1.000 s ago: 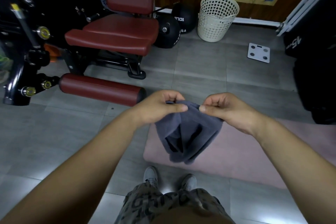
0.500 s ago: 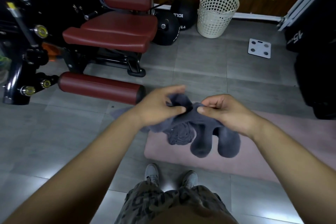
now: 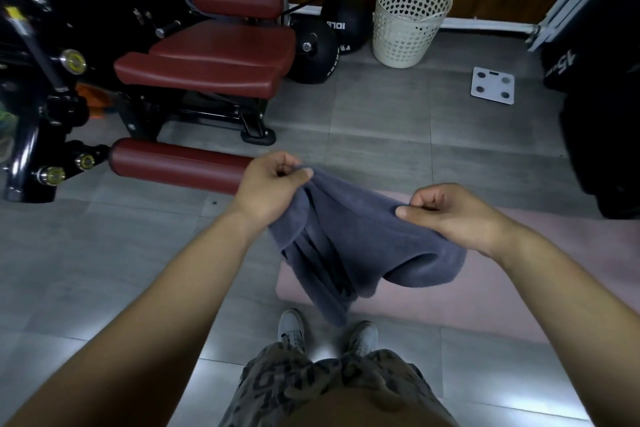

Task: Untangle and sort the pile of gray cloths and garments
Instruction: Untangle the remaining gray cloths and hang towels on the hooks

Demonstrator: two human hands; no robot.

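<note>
Now | left hand (image 3: 273,184), right hand (image 3: 446,211) both pinch gray cloth (image 3: 353,239) | folds hide its lower layers

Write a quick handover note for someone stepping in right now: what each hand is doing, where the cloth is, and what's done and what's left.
Left hand: pinched shut on one top edge of the gray cloth.
Right hand: pinched shut on the other top edge.
Cloth: held in the air between the hands above the pink mat, middle sagging in folds, lower end hanging near the shoes.
Done: this piece is lifted and partly spread.
Left: likely finish opening it and set it down sorted. No other cloths are in view; the white basket stands by the far wall.
</note>
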